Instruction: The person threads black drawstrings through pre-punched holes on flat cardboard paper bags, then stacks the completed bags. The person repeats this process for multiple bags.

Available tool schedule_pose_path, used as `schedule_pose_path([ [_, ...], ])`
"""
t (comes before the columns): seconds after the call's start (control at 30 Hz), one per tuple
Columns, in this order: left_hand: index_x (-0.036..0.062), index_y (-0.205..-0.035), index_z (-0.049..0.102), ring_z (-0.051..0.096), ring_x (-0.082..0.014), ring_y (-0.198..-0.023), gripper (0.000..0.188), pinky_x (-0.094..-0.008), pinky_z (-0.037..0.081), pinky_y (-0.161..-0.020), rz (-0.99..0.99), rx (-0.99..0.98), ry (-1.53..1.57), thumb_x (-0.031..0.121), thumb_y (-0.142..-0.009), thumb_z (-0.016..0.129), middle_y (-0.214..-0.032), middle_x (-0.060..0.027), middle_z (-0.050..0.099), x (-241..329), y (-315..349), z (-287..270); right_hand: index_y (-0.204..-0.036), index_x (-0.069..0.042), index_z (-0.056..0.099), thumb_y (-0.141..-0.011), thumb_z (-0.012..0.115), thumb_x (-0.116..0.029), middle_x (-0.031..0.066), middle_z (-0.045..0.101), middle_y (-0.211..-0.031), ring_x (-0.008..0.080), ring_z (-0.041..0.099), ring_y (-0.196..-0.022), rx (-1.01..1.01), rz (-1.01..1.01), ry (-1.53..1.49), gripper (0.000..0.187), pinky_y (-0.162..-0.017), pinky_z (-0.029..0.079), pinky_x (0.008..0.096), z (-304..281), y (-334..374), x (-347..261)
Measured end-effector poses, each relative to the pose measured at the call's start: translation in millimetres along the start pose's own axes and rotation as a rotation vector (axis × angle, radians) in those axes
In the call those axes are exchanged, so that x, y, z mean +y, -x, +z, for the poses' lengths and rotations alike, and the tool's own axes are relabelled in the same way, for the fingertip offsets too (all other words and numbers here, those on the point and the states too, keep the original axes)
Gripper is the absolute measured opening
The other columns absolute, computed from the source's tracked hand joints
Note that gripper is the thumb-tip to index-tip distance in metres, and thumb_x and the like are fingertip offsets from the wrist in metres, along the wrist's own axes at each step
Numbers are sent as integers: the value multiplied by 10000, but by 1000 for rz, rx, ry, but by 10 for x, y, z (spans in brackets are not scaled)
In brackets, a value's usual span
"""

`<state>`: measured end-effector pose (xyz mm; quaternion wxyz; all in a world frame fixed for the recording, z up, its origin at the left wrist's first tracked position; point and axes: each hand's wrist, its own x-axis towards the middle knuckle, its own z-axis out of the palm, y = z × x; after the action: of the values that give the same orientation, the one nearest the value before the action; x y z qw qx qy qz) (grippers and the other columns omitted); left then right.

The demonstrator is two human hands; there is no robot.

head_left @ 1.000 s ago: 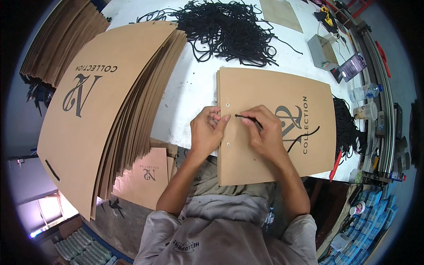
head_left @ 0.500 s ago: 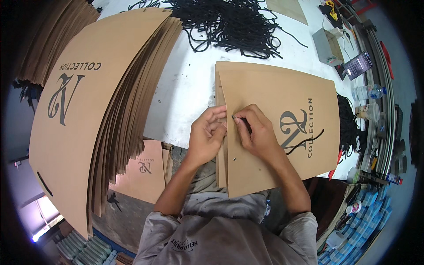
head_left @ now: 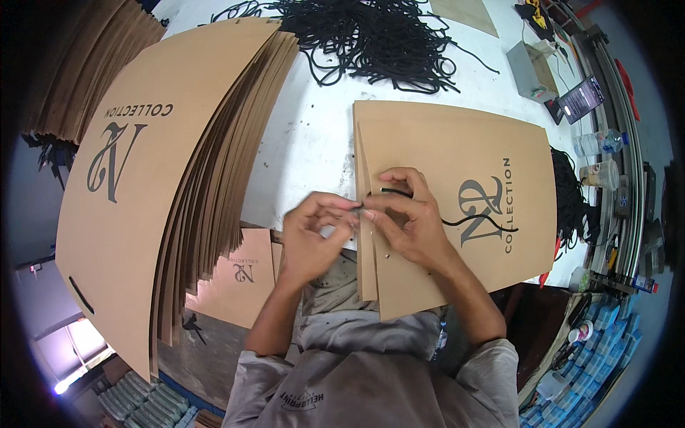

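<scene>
A flat brown paper bag [head_left: 457, 157] with a dark printed logo lies on the white table [head_left: 314, 135] in front of me. My left hand [head_left: 310, 232] and my right hand [head_left: 407, 217] meet at the bag's left edge, near its punched holes. Both pinch the end of a black cord [head_left: 464, 222], which trails rightward across the bag's printed face under my right hand. The fingertips hide the exact spot where the cord meets the hole.
A tall fanned stack of the same brown bags [head_left: 164, 171] stands at my left. A heap of black cords [head_left: 378, 36] lies at the back of the table. Boxes, bottles and tools [head_left: 592, 150] crowd the right edge. More bags [head_left: 239, 274] lie below the table.
The bag has slid right and nearer. My hands, earlier spread on its face, have come together at its left edge, and the cord now lies pulled across the print.
</scene>
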<state>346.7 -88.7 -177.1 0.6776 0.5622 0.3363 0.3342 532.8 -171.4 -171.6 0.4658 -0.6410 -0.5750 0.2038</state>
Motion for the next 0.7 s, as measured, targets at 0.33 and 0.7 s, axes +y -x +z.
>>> schedule_pose_path([
  [0.33, 25, -1528, 473, 667, -103, -839, 860, -240, 545, -694, -391, -279, 72, 712, -1034, 317, -934, -84, 707, 48, -200, 213, -994, -19, 690, -819, 761, -9, 133, 587, -1170, 327, 561, -1089, -4, -219, 147, 189, -898, 493, 409, -16, 270, -359],
  [0.7, 15, -1212, 631, 710, -140, -855, 284, -282, 591, -709, 44, 82, -354, -28, -937, 685, -946, -103, 711, -190, -74, 143, -1032, 28, 681, -909, 664, 5, 186, 632, -895, 304, 674, -804, 71, 278, -2, 127, -703, 536, 384, 304, 17, -36],
])
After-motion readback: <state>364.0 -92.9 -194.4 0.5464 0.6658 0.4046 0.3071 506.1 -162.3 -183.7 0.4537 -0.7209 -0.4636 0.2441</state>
